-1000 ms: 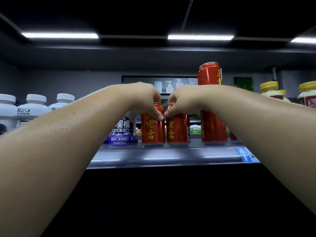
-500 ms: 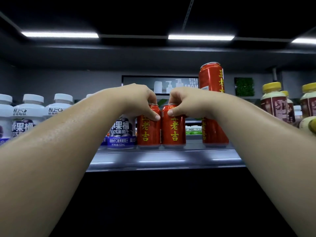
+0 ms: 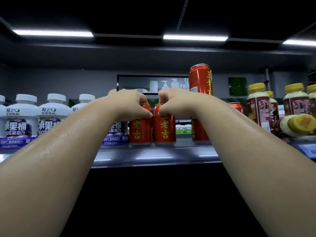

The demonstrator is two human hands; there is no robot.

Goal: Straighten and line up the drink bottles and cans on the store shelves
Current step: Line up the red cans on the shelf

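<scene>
Left can (image 3: pixel 140 129), gripped from above by left hand (image 3: pixel 130 103), touches right can (image 3: pixel 165 130), gripped by right hand (image 3: pixel 172 103). Keep both upright; slide flush with shelf (image 3: pixel 153 157) edge.

Two cans (image 3: pixel 152 128) touch between bottles (image 3: pixel 35 122) and tall can (image 3: pixel 200 103).

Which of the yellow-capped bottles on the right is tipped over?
The yellow-capped, brown-labelled plastic bottle at the far right front of the shelf. It lies on its side with its cap toward the camera, while the other yellow-capped bottles behind it stand upright.
</scene>
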